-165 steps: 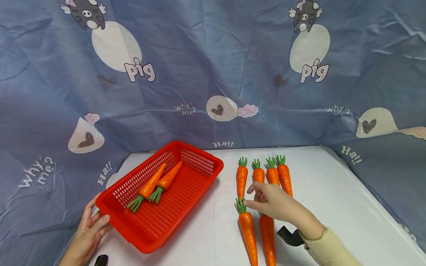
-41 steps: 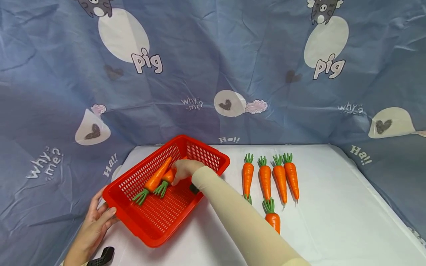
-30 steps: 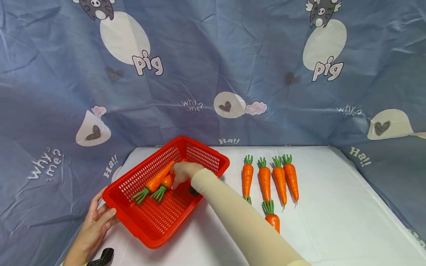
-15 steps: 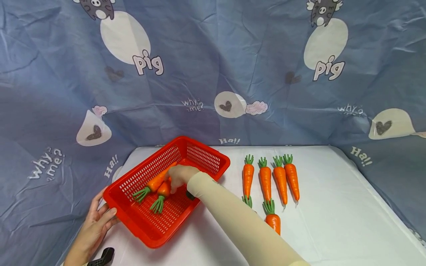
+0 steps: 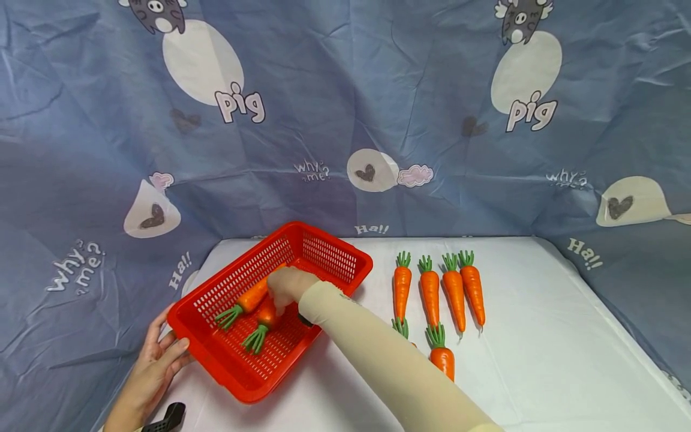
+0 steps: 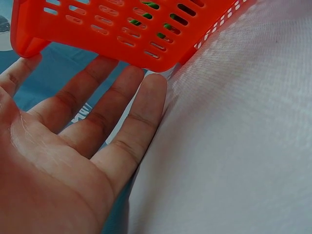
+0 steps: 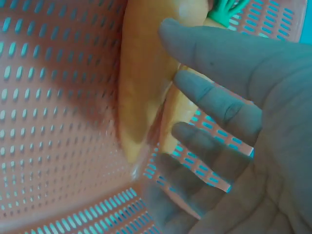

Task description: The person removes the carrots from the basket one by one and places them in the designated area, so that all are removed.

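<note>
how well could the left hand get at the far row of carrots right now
Probably not: the left hand touches the basket, and the basket and the right sleeve lie between it and the far row of carrots.

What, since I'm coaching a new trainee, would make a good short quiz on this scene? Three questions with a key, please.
1. How many carrots show, at least partly, on the white surface outside the basket?
2. What touches the left end of the red basket?
a) the right grip
b) the left grip
c) a carrot on the white surface
3. True or false: no carrot lies in the red basket.

Key:
1. Six, one of them mostly hidden by the sleeve.
2. b
3. False: two carrots show there, beside the right grip.
</note>
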A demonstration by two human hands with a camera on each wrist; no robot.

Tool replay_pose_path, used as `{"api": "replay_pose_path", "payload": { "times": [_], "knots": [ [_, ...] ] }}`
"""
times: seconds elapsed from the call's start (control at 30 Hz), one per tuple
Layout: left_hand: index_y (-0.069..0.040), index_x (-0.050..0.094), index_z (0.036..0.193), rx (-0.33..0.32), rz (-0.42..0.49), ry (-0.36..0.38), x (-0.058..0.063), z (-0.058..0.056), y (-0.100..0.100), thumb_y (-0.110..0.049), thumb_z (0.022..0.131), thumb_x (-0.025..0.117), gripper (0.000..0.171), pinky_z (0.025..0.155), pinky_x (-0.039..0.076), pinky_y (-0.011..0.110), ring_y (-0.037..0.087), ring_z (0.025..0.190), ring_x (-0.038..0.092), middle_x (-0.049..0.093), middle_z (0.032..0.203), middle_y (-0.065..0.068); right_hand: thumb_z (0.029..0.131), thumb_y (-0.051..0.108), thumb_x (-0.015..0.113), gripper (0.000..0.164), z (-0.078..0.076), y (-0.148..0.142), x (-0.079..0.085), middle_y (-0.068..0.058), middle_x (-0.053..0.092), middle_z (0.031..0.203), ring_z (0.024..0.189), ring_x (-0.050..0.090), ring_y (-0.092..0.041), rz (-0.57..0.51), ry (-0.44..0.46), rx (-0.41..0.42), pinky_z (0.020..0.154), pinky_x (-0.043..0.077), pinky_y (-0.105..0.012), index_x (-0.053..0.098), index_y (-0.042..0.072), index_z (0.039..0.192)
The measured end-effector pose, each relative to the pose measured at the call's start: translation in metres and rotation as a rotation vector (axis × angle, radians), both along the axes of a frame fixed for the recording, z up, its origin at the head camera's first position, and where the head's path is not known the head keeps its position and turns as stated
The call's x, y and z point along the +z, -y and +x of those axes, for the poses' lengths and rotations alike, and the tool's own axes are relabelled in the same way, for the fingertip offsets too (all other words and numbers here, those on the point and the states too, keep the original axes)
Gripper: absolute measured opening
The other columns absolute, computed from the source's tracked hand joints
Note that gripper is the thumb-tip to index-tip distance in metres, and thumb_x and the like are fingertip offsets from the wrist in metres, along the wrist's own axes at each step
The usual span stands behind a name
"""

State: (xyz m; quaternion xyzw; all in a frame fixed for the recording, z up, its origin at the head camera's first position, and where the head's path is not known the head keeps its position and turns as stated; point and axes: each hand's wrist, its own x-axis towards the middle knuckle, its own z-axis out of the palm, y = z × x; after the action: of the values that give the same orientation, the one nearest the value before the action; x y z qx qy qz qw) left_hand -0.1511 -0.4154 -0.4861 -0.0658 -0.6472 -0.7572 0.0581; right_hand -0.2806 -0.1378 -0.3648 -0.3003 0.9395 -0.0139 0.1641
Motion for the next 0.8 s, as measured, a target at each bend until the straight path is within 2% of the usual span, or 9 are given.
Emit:
{"api": "replay_pose_path", "payload": {
  "times": [0.07, 0.17, 0.23, 0.3, 0.4, 0.47, 0.63, 0.8],
  "knots": [
    [-0.032, 0.026, 0.163, 0.003, -0.004, 0.006, 0.001, 0.000, 0.000, 0.004, 0.109, 0.050, 0.069, 0.081, 0.065, 0.029, 0.008, 0.108, 0.074, 0.069, 0.135, -0.016, 0.091, 0.028, 0.087, 0.017, 0.000, 0.000, 0.000, 0.012, 0.066, 0.084, 0.081, 0.055, -0.010, 0.017, -0.016, 0.011, 0.074, 0.050, -0.026, 0.074, 0.023, 0.083],
    [-0.033, 0.027, 0.161, 0.001, 0.000, 0.009, 0.001, 0.000, -0.001, 0.004, 0.109, 0.051, 0.069, 0.081, 0.065, 0.029, 0.008, 0.107, 0.075, 0.070, 0.135, -0.015, 0.091, 0.025, 0.086, 0.022, 0.001, -0.003, -0.001, 0.011, 0.059, 0.077, 0.074, 0.051, -0.011, 0.010, 0.009, 0.013, 0.067, 0.048, -0.026, 0.068, 0.023, 0.078],
    [-0.034, 0.028, 0.161, 0.002, -0.001, 0.009, 0.001, 0.001, -0.001, 0.004, 0.109, 0.051, 0.068, 0.081, 0.065, 0.029, 0.008, 0.107, 0.074, 0.070, 0.135, -0.016, 0.092, 0.023, 0.085, 0.015, 0.002, -0.004, -0.001, 0.011, 0.061, 0.081, 0.076, 0.052, -0.011, -0.012, 0.053, 0.008, 0.068, 0.048, -0.026, 0.071, 0.023, 0.086],
    [-0.034, 0.028, 0.161, 0.005, -0.001, 0.014, 0.001, 0.001, -0.001, 0.004, 0.109, 0.051, 0.068, 0.081, 0.065, 0.029, 0.008, 0.108, 0.074, 0.069, 0.134, -0.016, 0.092, 0.021, 0.085, 0.013, 0.003, -0.004, -0.002, 0.012, 0.066, 0.093, 0.084, 0.054, -0.010, -0.033, 0.090, 0.001, 0.072, 0.049, -0.025, 0.075, 0.025, 0.099],
    [-0.035, 0.027, 0.161, 0.016, -0.009, 0.026, 0.001, 0.001, 0.000, 0.003, 0.109, 0.051, 0.068, 0.081, 0.066, 0.029, 0.007, 0.107, 0.074, 0.069, 0.134, -0.018, 0.094, 0.019, 0.083, 0.033, 0.004, -0.003, -0.004, 0.013, 0.070, 0.119, 0.098, 0.055, -0.009, -0.043, 0.119, 0.016, 0.081, 0.050, -0.024, 0.075, 0.030, 0.124],
    [-0.035, 0.027, 0.161, 0.021, -0.011, 0.035, 0.000, 0.001, 0.000, 0.002, 0.109, 0.052, 0.068, 0.081, 0.066, 0.029, 0.006, 0.107, 0.074, 0.069, 0.133, -0.018, 0.094, 0.018, 0.083, 0.042, 0.005, -0.001, -0.006, 0.012, 0.069, 0.129, 0.102, 0.055, -0.008, -0.033, 0.114, 0.026, 0.083, 0.050, -0.025, 0.073, 0.033, 0.131],
    [-0.035, 0.027, 0.161, 0.022, -0.011, 0.043, 0.001, 0.000, 0.000, 0.001, 0.109, 0.052, 0.069, 0.081, 0.065, 0.029, 0.007, 0.107, 0.073, 0.069, 0.133, -0.018, 0.093, 0.018, 0.084, 0.050, 0.008, 0.000, -0.007, 0.015, 0.067, 0.134, 0.102, 0.055, -0.009, -0.012, 0.117, 0.012, 0.082, 0.049, -0.027, 0.070, 0.039, 0.136],
    [-0.034, 0.028, 0.161, -0.003, 0.011, 0.008, 0.001, 0.001, 0.000, 0.005, 0.109, 0.051, 0.069, 0.081, 0.065, 0.029, 0.009, 0.106, 0.075, 0.070, 0.134, -0.015, 0.092, 0.023, 0.087, 0.054, 0.013, 0.000, -0.008, 0.018, 0.067, 0.133, 0.101, 0.056, -0.009, -0.006, 0.143, -0.020, 0.084, 0.050, -0.026, 0.068, 0.042, 0.138]
  ]
}}
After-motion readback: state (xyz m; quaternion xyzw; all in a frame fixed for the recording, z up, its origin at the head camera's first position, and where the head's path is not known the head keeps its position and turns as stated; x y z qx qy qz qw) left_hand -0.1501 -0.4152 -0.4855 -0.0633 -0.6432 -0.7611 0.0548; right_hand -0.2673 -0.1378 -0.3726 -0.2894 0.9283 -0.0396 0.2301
